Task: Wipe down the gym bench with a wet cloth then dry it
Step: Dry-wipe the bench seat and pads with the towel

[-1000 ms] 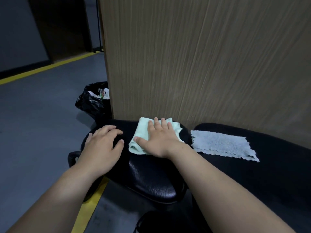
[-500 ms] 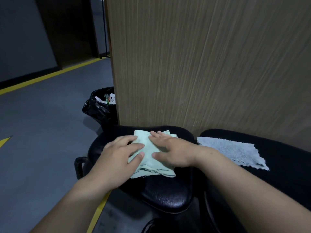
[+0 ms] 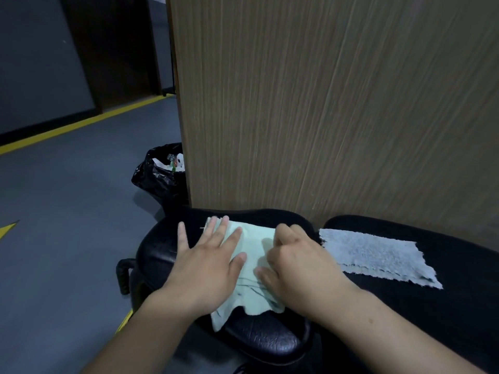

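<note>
A pale green cloth [image 3: 253,247] lies spread on the black padded seat of the gym bench [image 3: 159,249]. My left hand [image 3: 208,268] lies flat on the cloth's left half, fingers spread. My right hand [image 3: 299,263] rests on the cloth's right half with its fingers curled, pinching the fabric. The cloth's near edge hangs a little over the seat's front. A grey-blue towel [image 3: 378,255] lies flat on the bench's long black pad [image 3: 459,292] to the right, apart from both hands.
A wood-grain panel [image 3: 324,103] rises right behind the bench. A black rubbish bag [image 3: 156,176] sits on the grey floor to the left of the panel. Yellow lines [image 3: 81,122] mark the floor. A black handle [image 3: 122,276] sticks out at the seat's left.
My left hand has moved from the bare seat onto the cloth. The cloth has been opened out and drawn toward me, and my right hand's fingers have curled on it.
</note>
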Available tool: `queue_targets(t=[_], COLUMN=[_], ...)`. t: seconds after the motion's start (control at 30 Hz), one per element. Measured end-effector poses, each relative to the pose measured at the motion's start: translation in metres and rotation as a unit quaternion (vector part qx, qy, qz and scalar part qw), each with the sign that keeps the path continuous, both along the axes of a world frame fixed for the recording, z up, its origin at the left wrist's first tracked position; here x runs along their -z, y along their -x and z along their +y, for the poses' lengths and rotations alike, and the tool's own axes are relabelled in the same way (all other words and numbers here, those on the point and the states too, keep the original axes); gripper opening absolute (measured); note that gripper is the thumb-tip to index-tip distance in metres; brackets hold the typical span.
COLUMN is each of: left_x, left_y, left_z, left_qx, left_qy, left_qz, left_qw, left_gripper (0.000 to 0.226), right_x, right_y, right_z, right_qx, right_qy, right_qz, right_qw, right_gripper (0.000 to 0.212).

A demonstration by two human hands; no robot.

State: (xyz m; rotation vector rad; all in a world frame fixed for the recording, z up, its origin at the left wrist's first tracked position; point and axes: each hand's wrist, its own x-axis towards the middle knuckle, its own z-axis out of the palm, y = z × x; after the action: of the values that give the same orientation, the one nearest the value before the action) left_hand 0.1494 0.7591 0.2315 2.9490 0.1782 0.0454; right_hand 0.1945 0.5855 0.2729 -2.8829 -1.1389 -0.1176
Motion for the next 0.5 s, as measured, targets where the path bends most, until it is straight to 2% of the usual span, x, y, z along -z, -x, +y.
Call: queue_targets(t=[0.1, 0.13, 0.27, 0.5], left_x=[0.004, 0.005, 0.003, -0.001], left_y=[-0.007, -0.010, -0.023, -0.013], left_z=[0.006, 0.006, 0.011, 0.005], left_qx=[0.003, 0.000, -0.001, 0.001], left_qy=[0.015, 0.017, 0.043, 0.041], left_qz=[0.023, 0.018, 0.023, 0.072], left_qw=[1.000, 1.000, 0.999, 0.997], left_gripper=[0.065, 0.062, 0.058, 0.059], right_x=[0.019, 0.024, 0.034, 0.036], right_y=[-0.013, -0.017, -0.034, -0.017], right_z=[0.002, 0.003, 0.006, -0.003], right_qx=[0.024, 0.035, 0.048, 0.047], right_qy=[0.018, 0.018, 0.022, 0.056], right_qz=[0.091, 0.129, 0.154, 0.100], right_qw=[0.995, 0.991, 0.987, 0.992], right_gripper=[0.079, 0.083, 0.083, 0.082])
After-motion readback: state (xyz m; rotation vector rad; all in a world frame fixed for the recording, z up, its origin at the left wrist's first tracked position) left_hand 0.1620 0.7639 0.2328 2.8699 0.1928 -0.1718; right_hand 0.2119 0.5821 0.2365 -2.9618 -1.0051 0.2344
